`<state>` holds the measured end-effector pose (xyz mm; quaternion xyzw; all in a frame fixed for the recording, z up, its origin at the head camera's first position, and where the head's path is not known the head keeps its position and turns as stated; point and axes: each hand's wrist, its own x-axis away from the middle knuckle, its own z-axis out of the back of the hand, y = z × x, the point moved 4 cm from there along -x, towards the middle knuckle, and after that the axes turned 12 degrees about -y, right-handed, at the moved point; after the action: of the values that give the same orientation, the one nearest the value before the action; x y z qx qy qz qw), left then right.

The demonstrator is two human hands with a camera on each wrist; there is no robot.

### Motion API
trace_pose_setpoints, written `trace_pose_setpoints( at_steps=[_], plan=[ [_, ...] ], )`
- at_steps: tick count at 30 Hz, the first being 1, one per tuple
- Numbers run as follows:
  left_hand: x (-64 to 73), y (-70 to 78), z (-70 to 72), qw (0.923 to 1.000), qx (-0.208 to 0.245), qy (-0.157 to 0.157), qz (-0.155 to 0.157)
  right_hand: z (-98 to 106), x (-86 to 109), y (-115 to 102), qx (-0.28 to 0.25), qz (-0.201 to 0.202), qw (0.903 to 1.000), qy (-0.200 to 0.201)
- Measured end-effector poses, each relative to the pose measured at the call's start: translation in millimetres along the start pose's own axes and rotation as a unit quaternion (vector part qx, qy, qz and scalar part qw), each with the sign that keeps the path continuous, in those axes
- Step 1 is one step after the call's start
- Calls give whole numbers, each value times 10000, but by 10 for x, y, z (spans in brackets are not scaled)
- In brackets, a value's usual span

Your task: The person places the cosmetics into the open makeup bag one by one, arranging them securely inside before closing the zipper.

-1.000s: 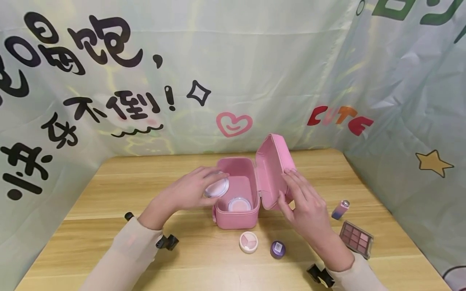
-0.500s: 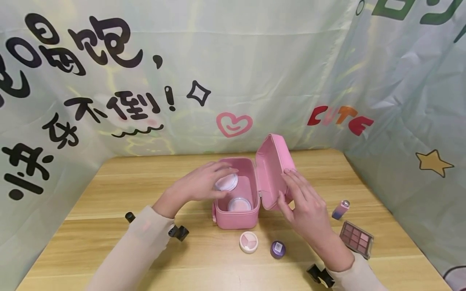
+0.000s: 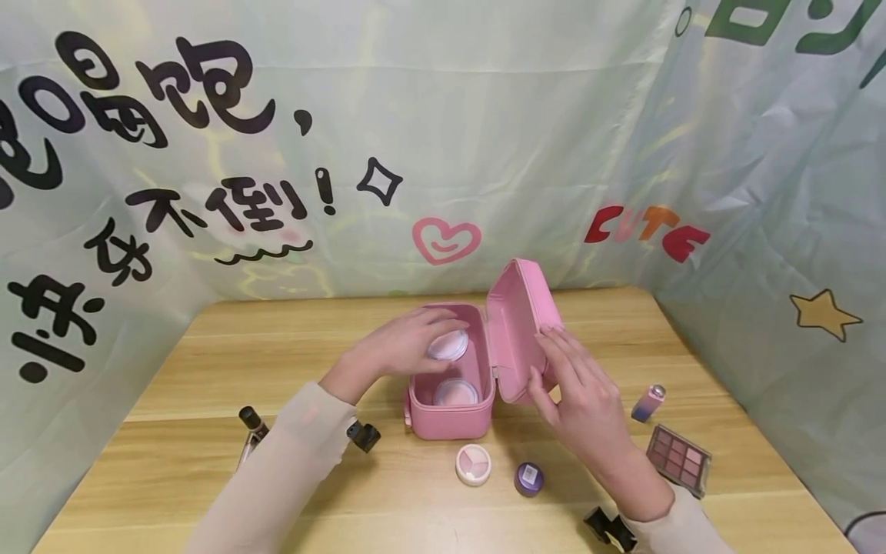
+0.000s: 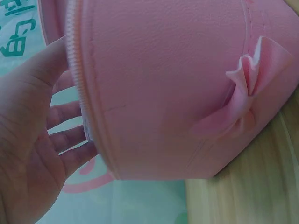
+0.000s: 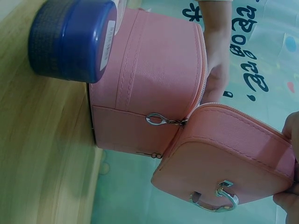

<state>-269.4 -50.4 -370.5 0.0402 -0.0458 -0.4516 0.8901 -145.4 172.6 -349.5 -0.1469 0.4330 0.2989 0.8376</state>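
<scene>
A pink makeup case [image 3: 453, 424] stands on the table with its lid [image 3: 524, 327] swung up to the right. My left hand [image 3: 407, 344] reaches in over the left rim, thumb and fingers around a round, clear-edged powder compact [image 3: 447, 345] in the back half. A similar compact [image 3: 456, 392] lies at the front of the case. In the left wrist view the case wall [image 4: 154, 88] hides most of what that hand holds. With fingers and thumb, my right hand [image 3: 584, 396] holds the lid's outer edge, also visible in the right wrist view.
In front of the case lie a three-colour round palette [image 3: 474, 465] and a purple-blue jar [image 3: 529, 478]. To the right are a pink-to-blue tube [image 3: 648, 403] and an eyeshadow palette [image 3: 679, 459]. A black-capped tube [image 3: 253, 423] lies partly behind the left sleeve.
My left hand has moved right, carrying the compact from the left rim into the back of the case. The right hand has stayed on the lid.
</scene>
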Motion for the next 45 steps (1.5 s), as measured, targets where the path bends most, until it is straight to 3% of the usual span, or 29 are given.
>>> trace_pose_setpoints(
  at_steps=[8, 18, 30, 38, 45],
  plan=[
    [-162, -25, -83, 9995, -169, -253, 102, -1, 4, -3, 13, 10, 10000, -3],
    [-311, -35, -219, 9950, -181, -765, 615, -2, 1, -10, 10, 26, 10000, 37],
    [-410, -16, -274, 9882, -439, -1142, 926, -8, 0, 1, 76, 53, 10000, 31],
    [-462, -2, -283, 9898, -737, -914, 812, -3, 0, 10, 55, 18, 10000, 37],
    [-396, 58, -206, 9919, -1009, -574, 523, -1, 10, 6, 80, 28, 10000, 33]
  ],
)
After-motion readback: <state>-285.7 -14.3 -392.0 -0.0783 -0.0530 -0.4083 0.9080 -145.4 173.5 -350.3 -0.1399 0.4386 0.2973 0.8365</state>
